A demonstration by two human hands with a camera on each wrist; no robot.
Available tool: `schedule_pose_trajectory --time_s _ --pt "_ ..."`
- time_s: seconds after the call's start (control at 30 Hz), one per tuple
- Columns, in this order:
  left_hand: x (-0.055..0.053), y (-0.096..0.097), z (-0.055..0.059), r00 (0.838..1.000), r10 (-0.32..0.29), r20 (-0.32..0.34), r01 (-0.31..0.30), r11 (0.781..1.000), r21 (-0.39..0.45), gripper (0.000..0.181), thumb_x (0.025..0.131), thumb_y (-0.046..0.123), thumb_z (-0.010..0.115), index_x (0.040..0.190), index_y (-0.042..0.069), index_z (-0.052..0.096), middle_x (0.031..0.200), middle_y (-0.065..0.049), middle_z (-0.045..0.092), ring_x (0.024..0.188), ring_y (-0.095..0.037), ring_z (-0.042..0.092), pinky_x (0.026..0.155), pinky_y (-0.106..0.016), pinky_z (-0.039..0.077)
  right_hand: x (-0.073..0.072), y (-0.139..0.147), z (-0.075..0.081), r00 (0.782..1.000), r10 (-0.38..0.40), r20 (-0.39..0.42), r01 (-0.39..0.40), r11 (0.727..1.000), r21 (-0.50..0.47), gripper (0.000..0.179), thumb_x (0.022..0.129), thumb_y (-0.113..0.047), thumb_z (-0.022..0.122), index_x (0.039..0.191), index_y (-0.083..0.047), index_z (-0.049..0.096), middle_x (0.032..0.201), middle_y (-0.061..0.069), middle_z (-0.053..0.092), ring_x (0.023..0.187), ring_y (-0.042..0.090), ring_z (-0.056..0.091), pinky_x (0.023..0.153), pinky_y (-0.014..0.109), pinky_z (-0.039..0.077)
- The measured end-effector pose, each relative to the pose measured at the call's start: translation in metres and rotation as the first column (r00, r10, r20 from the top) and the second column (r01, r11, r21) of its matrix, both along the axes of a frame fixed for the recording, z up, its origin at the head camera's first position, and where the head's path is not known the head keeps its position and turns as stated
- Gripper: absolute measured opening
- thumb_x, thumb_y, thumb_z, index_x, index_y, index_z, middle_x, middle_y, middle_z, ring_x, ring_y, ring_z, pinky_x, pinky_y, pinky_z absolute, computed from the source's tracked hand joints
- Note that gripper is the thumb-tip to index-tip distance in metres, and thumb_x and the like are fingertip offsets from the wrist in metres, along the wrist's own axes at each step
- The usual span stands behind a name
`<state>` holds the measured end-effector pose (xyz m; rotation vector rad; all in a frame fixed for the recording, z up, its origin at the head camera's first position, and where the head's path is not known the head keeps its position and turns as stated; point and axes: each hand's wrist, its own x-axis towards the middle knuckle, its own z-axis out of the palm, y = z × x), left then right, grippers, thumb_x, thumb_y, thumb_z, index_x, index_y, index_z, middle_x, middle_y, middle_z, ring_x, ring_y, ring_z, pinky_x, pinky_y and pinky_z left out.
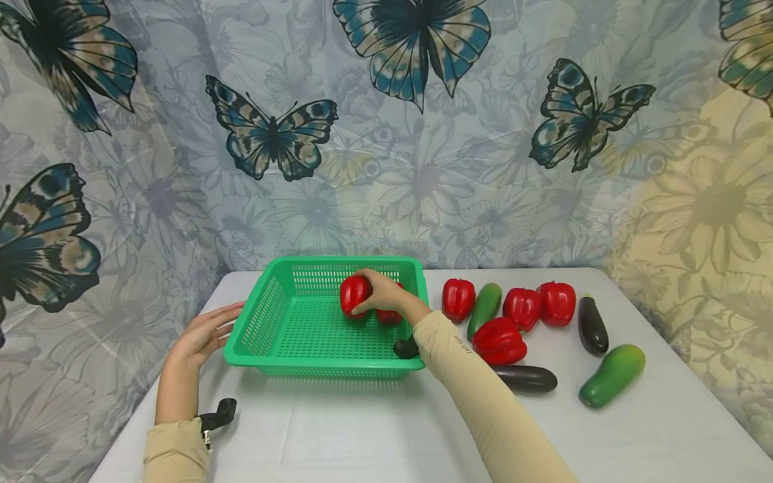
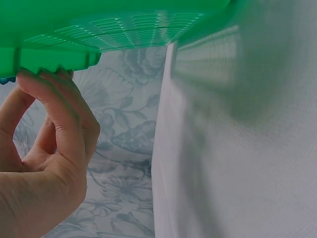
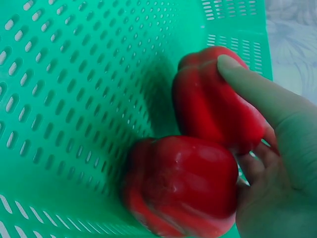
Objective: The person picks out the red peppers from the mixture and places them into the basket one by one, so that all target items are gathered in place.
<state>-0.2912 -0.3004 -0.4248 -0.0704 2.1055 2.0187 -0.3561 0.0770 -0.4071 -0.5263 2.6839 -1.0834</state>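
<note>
My right hand [image 1: 386, 292] reaches into the green basket [image 1: 338, 363] and grips a red bell pepper [image 1: 351, 297] between thumb and fingers. In the right wrist view, the thumb lies across the held bell pepper [image 3: 210, 106], and a second bell pepper [image 3: 183, 186] sits against it on the basket floor. That second one is partly hidden by my hand in the head view. At the basket's left side, my left hand [image 1: 196, 339] touches the rim with its fingertips. The left wrist view shows the fingers [image 2: 69, 111] under the rim's edge, gently bent.
Right of the basket lie several red bell peppers [image 1: 523, 308], a cucumber [image 1: 485, 308], an eggplant [image 1: 592, 327], another eggplant [image 1: 528, 379] partly behind my sleeve, and a green, elongated fruit [image 1: 612, 376]. A butterfly-patterned cloth [image 1: 374, 215] hangs behind the white table [image 1: 314, 436].
</note>
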Motion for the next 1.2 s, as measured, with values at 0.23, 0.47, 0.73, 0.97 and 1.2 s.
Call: schedule_pose_trajectory --time_s 0.23,0.47,0.73,0.97,1.2 --pt "0.0002 0.0005 0.0001 1.0 0.005 0.0 -0.005 1.0 -0.001 0.015 0.096 0.025 0.063 0.099 0.038 0.071 0.098 0.025 0.068 0.094 0.003 0.066 0.081 -0.021 0.054 0.0021 -0.0001 0.0006 1.0 0.014 -0.018 -0.014 1.0 0.008 0.08 0.076 -0.019 0.085 0.144 -0.012 0.044 0.146 0.008 0.046 0.135 0.028 0.045 0.108 0.048 0.043" --pt "-0.0004 -0.0004 -0.0006 1.0 0.005 0.0 -0.005 1.0 0.0 0.014 0.096 0.026 0.064 0.099 0.038 0.071 0.098 0.025 0.068 0.094 0.002 0.066 0.081 -0.021 0.054 0.0019 0.0005 0.0009 0.998 0.043 -0.053 -0.039 0.997 0.068 0.079 0.075 -0.017 0.086 0.143 -0.011 0.045 0.142 0.009 0.048 0.133 0.028 0.046 0.106 0.047 0.045" --pt "0.0001 -0.0001 -0.0001 1.0 0.004 -0.003 -0.004 1.0 -0.002 0.014 0.096 0.027 0.064 0.101 0.037 0.071 0.098 0.026 0.067 0.094 0.003 0.065 0.081 -0.021 0.054 0.0014 0.0002 0.0006 0.997 0.069 -0.036 -0.065 0.992 0.111 0.082 0.075 -0.017 0.086 0.145 -0.011 0.043 0.145 0.01 0.047 0.134 0.027 0.044 0.108 0.047 0.043" --pt "-0.0005 -0.0001 0.0003 1.0 0.007 -0.004 -0.007 1.0 0.002 0.014 0.096 0.026 0.065 0.101 0.037 0.072 0.098 0.026 0.067 0.093 0.003 0.064 0.081 -0.021 0.054 0.0017 -0.0002 0.0009 0.998 0.061 -0.032 -0.057 0.99 0.13 0.084 0.076 -0.018 0.086 0.146 -0.009 0.04 0.147 0.01 0.045 0.136 0.028 0.044 0.11 0.047 0.041" --pt "-0.0009 0.0002 -0.0006 1.0 0.007 -0.006 -0.007 1.0 -0.006 0.014 0.096 0.027 0.064 0.101 0.037 0.072 0.098 0.026 0.067 0.093 0.003 0.065 0.081 -0.021 0.054 0.0025 0.0009 0.0003 0.998 0.052 -0.028 -0.048 0.99 0.134 0.082 0.076 -0.018 0.085 0.145 -0.008 0.041 0.146 0.011 0.046 0.135 0.028 0.045 0.11 0.047 0.041"
